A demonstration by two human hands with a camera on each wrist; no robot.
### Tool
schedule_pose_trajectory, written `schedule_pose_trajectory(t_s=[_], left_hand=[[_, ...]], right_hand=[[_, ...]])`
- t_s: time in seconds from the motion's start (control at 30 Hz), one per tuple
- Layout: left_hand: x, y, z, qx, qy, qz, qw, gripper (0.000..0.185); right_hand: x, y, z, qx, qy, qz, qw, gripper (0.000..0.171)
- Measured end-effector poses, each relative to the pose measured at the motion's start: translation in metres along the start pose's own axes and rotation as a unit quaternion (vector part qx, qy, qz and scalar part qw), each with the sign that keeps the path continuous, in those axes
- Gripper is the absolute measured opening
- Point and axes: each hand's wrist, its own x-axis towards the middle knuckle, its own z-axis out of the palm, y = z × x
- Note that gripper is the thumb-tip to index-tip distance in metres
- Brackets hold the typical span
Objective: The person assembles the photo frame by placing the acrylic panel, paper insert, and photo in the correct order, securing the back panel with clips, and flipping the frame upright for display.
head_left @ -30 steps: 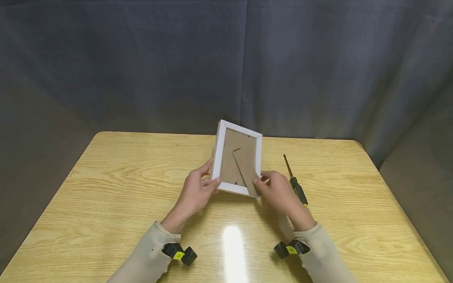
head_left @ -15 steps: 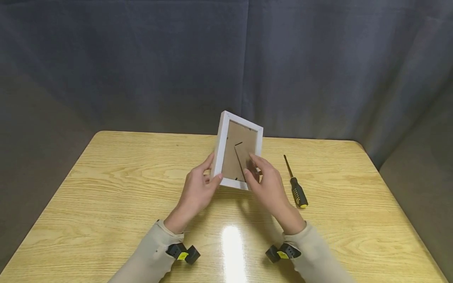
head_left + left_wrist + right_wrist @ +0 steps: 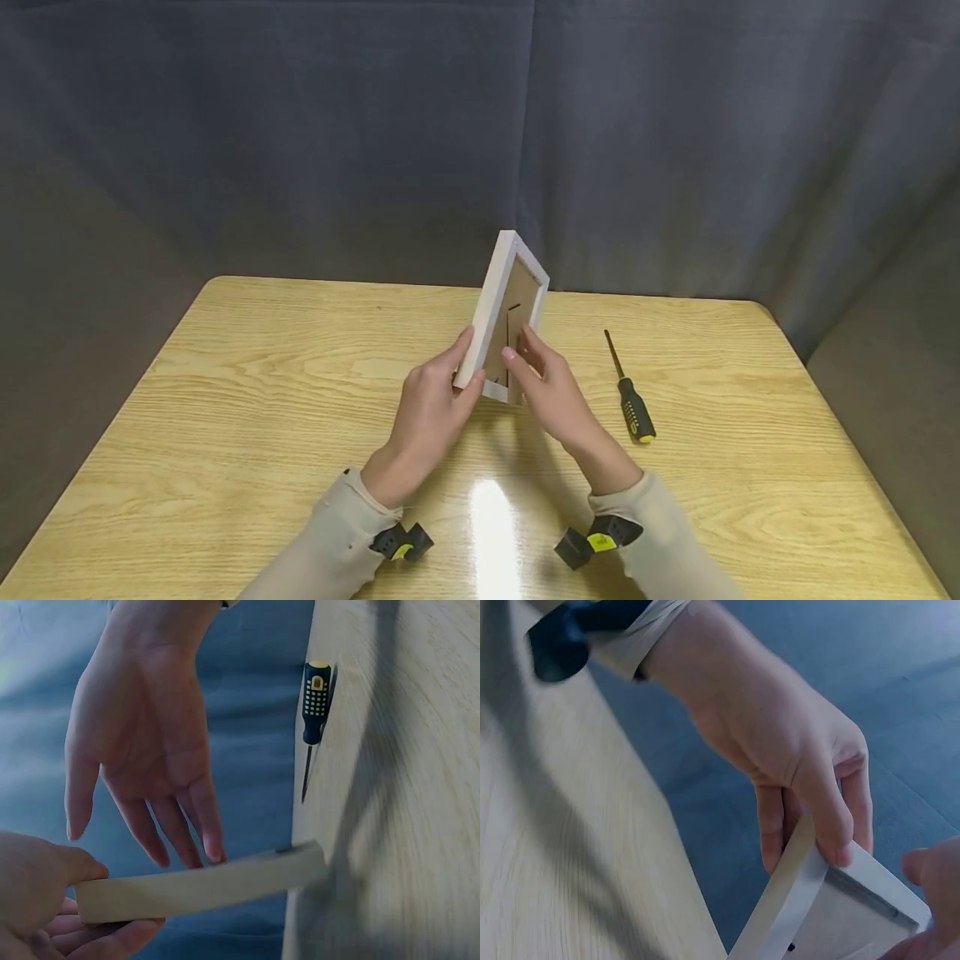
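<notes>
A white picture frame (image 3: 489, 304) is held up over the table, its brown backing board (image 3: 520, 287) facing right and towards me. On that backing lies a stand leg (image 3: 513, 328) with a dark slot above it. My left hand (image 3: 429, 408) grips the frame's lower left corner, thumb on the back and fingers round the far side, as the right wrist view shows. My right hand (image 3: 558, 400) is at the stand leg with thumb and fingers apart. In the left wrist view its relaxed fingers (image 3: 174, 832) reach down to the frame; whether they touch is unclear.
A screwdriver (image 3: 636, 408) with a black and yellow handle lies on the wooden table (image 3: 262, 400), right of my right hand, its tip pointing away. A dark grey curtain (image 3: 337, 142) hangs behind the table's far edge.
My left hand has turned the frame so its left side edge shows more. My right hand has let go of the lower right corner and moved left over the backing.
</notes>
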Motion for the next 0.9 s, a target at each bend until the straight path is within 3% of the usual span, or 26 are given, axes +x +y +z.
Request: schedule_pose_trajectory(t_s=[0.17,0.4,0.63,0.8,0.9], left_hand=[[-0.003,0.009,0.003,0.092,0.028,0.073,0.9927,0.053],[-0.007,0.015,0.008,0.206,0.051,0.157,0.9644,0.051],[-0.008,0.019,0.012,0.257,0.043,0.215,0.9413,0.050],[-0.010,0.018,0.013,0.280,0.033,0.233,0.9309,0.051],[-0.012,0.017,0.014,0.280,0.024,0.241,0.9290,0.052]], right_hand=[[0.001,-0.005,0.000,0.091,-0.018,0.026,0.995,0.067],[0.001,-0.010,0.002,0.183,0.007,0.044,0.982,0.062],[0.003,-0.008,0.003,0.247,0.052,0.082,0.964,0.054],[0.002,-0.007,0.002,0.258,0.049,0.084,0.961,0.052],[0.001,-0.007,0.001,0.255,0.046,0.084,0.962,0.051]])
